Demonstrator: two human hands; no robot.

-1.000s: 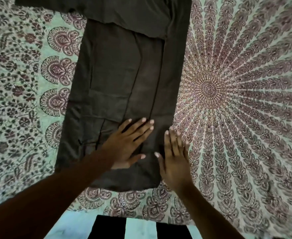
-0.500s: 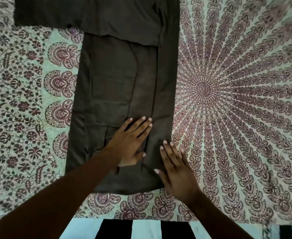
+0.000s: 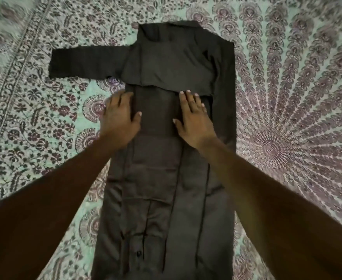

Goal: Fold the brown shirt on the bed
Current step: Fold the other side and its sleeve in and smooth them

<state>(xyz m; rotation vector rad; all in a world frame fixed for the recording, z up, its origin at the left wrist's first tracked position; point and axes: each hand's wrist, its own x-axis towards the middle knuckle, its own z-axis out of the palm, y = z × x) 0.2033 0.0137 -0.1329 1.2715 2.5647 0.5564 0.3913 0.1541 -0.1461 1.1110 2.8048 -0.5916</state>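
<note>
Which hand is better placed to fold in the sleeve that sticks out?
Probably the left hand: it lies flat at the left edge of the shirt, just below the spread sleeve. The right hand rests flat nearer the side already folded in.

The only camera rides on my head and faces forward and steeply down, so I look almost straight onto the bed (image 3: 291,110) from above. It sits close: the bed cover fills the picture to every edge. The shirt (image 3: 158,188) runs up the middle for nearly the whole height, hem nearest me at the bottom, collar far at the top. The lens is wide, so my forearms loom large from the two lower corners and shrink toward my left grip (image 3: 118,118) and right grip (image 3: 194,123) above centre. The upper left corner is blurred.
</note>
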